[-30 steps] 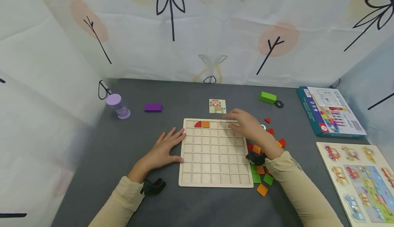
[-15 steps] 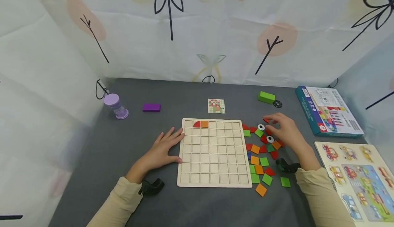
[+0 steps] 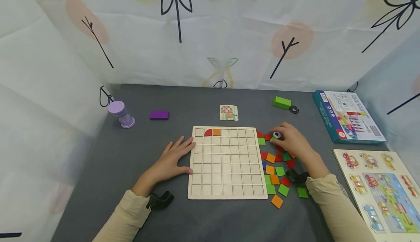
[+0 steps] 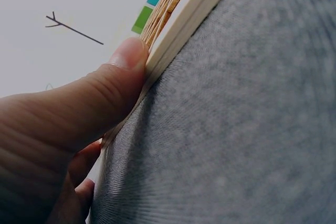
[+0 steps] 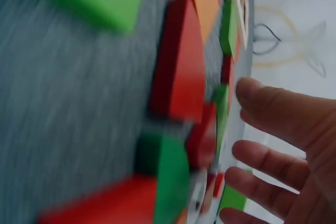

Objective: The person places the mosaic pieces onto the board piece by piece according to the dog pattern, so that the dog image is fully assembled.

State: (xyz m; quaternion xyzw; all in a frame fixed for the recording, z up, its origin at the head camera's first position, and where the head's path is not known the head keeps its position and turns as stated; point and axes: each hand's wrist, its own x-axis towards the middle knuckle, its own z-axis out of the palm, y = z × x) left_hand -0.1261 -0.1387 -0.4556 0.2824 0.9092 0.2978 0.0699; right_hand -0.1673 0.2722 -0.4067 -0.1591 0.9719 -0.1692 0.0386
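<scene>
Left hand (image 3: pixel 172 160): at the board's left edge. Fingers spread and extended, fingertips at the edge toward its far left corner, thumb lower down against the same edge; the left wrist view shows the thumb pressing the wooden rim. Nothing gripped.

Right hand (image 3: pixel 292 138): beyond the board's right edge, over the loose tiles near the far right corner. Thumb and fingers slightly bent, with a gap between them; the right wrist view shows nothing held. A white ring (image 3: pixel 277 135) with a dark centre appears by the thumb and forefinger in the head view; contact cannot be told.

Board (image 3: pixel 228 165): flat, middle of the worktop (image 3: pixel 197 220). Far row, near the far left corner: red piece (image 3: pixel 208 132) with one curved side, orange square (image 3: pixel 216 132) directly right of it.

Loose tiles: red, orange, green and a little blue, scattered along the board's right edge. One orange tile (image 3: pixel 277 201) lies just off the near right corner.

Worktop, far edge: hourglass (image 3: pixel 121 114) upright toward the far left corner; purple block (image 3: pixel 159 115); pattern card (image 3: pixel 229 112); green block (image 3: pixel 282 102) with black disc (image 3: pixel 294 109) just beside it; box (image 3: pixel 351 116) at the far right corner. Puzzle (image 3: pixel 344 191) along the right edge.
</scene>
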